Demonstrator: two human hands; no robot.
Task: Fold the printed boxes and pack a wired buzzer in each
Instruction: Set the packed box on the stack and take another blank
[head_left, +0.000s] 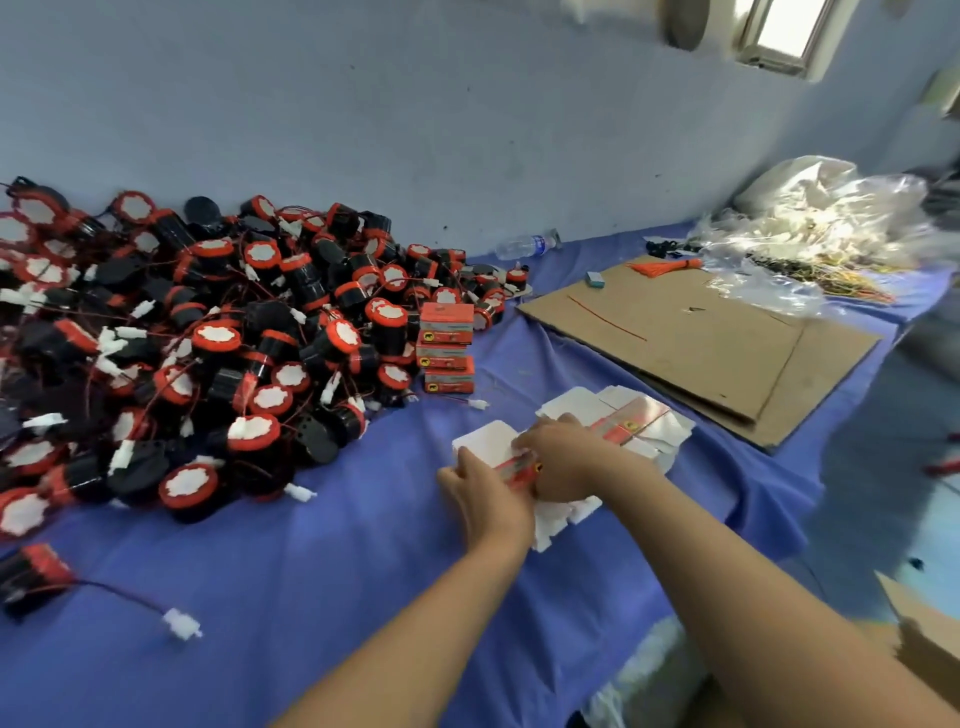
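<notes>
Both hands on the flat boxes, lower middle of the frame

Big buzzer pile (208, 332) fills the left side, with folded boxes (447, 348) stacked at its right edge. Left hand (488, 493) grips the near edge of the flat boxes (485, 441), right hand (566, 462) curls over their top. Cardboard sheet (701, 338) sits upper right.

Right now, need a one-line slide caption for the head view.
Left hand and right hand on flat box blanks atop blue cloth, beside heaped wired buzzers.
</notes>
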